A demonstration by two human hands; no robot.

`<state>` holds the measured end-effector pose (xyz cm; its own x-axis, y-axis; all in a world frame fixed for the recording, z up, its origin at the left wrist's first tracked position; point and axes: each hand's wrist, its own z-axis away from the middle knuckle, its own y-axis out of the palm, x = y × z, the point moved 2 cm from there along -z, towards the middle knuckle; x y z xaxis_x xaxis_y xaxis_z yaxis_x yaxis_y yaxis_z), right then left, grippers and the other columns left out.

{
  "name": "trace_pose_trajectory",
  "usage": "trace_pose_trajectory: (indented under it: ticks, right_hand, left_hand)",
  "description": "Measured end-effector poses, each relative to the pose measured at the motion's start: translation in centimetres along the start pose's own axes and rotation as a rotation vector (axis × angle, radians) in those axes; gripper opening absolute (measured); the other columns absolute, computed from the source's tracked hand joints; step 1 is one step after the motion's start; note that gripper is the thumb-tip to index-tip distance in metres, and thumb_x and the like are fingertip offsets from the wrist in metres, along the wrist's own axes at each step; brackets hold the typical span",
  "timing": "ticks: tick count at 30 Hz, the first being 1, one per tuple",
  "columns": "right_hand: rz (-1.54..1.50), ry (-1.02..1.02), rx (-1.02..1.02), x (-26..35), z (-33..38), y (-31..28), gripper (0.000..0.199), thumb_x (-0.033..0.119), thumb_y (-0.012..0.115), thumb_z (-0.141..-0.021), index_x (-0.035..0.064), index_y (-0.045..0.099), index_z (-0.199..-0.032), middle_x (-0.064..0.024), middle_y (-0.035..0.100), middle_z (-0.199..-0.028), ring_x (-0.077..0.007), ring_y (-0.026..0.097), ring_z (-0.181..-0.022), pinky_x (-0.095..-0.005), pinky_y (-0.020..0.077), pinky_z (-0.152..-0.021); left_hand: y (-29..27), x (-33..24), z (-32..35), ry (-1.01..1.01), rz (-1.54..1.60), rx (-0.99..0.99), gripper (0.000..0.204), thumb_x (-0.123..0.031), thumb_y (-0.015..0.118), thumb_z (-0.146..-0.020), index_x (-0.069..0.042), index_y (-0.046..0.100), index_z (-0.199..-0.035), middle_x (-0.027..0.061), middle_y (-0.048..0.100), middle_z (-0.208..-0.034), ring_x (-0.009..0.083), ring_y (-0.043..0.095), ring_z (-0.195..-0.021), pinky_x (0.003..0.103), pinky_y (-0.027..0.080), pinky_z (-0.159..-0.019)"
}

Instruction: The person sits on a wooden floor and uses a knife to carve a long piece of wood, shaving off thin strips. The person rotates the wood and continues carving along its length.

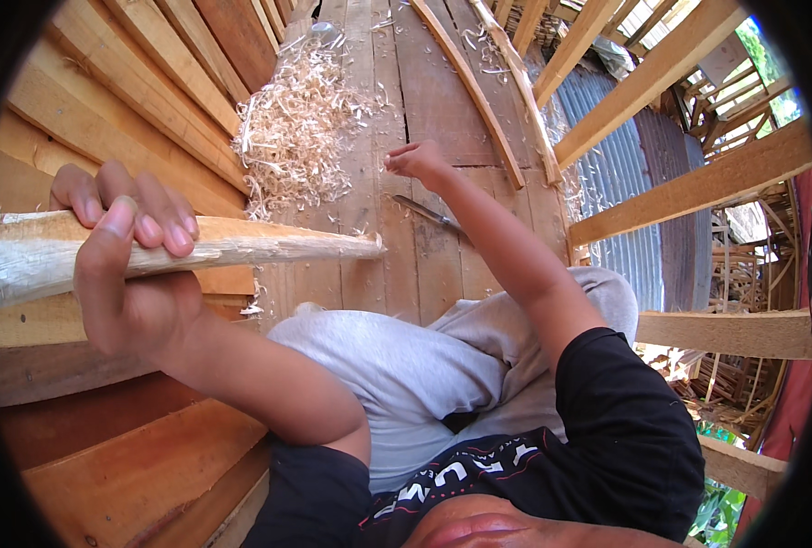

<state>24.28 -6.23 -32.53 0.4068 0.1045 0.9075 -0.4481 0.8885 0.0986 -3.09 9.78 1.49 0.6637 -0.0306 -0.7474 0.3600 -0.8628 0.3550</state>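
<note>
My left hand (146, 306) is closed around a pale wooden pole (274, 245), holding it up on the left. The pole's surface is whittled, and its narrower end points right over the floor. My right hand (421, 164) reaches out above the planks, fingers drawn together. Something small and whitish shows at its fingertips, too small to make out. A knife (424, 212) with a dark handle lies on the floor just below that hand, partly covered by my forearm.
A heap of curled wood shavings (301, 132) lies on the plank floor (429, 265). Upright boards (164, 82) line the left side. Long wooden strips (474, 87) lie ahead. Wooden railings (689, 194) stand on the right, with corrugated metal sheets (607, 155) beyond them.
</note>
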Motion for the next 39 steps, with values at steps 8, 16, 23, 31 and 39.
trace_pose_trajectory:
  ticks: [8, 16, 23, 31, 39]
  right_hand:
    - [-0.951, -0.104, -0.649, 7.6, -5.0, -2.7, 0.017, 0.003, 0.066, -0.086, -0.0050, 0.061, -0.100, -0.0141, 0.066, -0.100, -0.0216, 0.066, -0.087, -0.0278, 0.0590, -0.078]
    - [0.041, -0.552, -0.236, 11.8, -3.6, 5.1, 0.049, 0.033, 0.069, -0.085, -0.0012, 0.063, -0.118, -0.0156, 0.067, -0.111, -0.0234, 0.065, -0.096, -0.0325, 0.0522, -0.083]
    - [1.294, 0.413, 0.350, 8.1, 2.9, 0.6, 0.059, 0.049, 0.071, -0.081, 0.0023, 0.064, -0.115, -0.0149, 0.069, -0.107, -0.0239, 0.067, -0.092, -0.0388, 0.0551, -0.078]
    - [1.928, 0.317, 0.448, 0.3, 9.2, -2.1, 0.050, 0.032, 0.079, -0.072, 0.0081, 0.067, -0.113, -0.0092, 0.068, -0.111, -0.0274, 0.067, -0.098, -0.0428, 0.0546, -0.080]
    - [1.662, 0.098, 0.349, 5.2, 12.6, -8.7, 0.021, 0.006, 0.053, -0.082, -0.0090, 0.064, -0.092, -0.0274, 0.065, -0.082, -0.0386, 0.066, -0.083, -0.0436, 0.0518, -0.067]
  left_hand:
    - [0.1, -0.1, -0.2, -0.006, -0.001, 0.004, 0.020, -0.008, 0.054, -0.076, -0.008, 0.038, -0.087, 0.0042, 0.042, -0.062, 0.0134, 0.042, -0.047, 0.027, 0.040, -0.052]
    - [0.4, 0.3, -0.2, -0.010, 0.008, 0.041, 0.021, -0.008, 0.055, -0.075, -0.008, 0.038, -0.087, 0.0039, 0.043, -0.061, 0.0135, 0.042, -0.048, 0.027, 0.041, -0.053]
    - [0.1, 0.4, -0.2, -0.007, 0.009, -0.011, 0.021, -0.007, 0.054, -0.075, -0.008, 0.038, -0.088, 0.0050, 0.043, -0.062, 0.0137, 0.042, -0.048, 0.026, 0.040, -0.052]
    - [0.7, 0.1, 0.3, 0.043, -0.008, -0.070, 0.020, -0.003, 0.055, -0.074, -0.007, 0.039, -0.086, 0.0055, 0.041, -0.061, 0.0143, 0.042, -0.047, 0.026, 0.041, -0.047]
    - [3.5, 0.1, 1.0, 0.133, 0.107, 0.010, 0.021, 0.002, 0.054, -0.071, -0.007, 0.038, -0.082, 0.0065, 0.041, -0.059, 0.0150, 0.045, -0.047, 0.027, 0.045, -0.048]
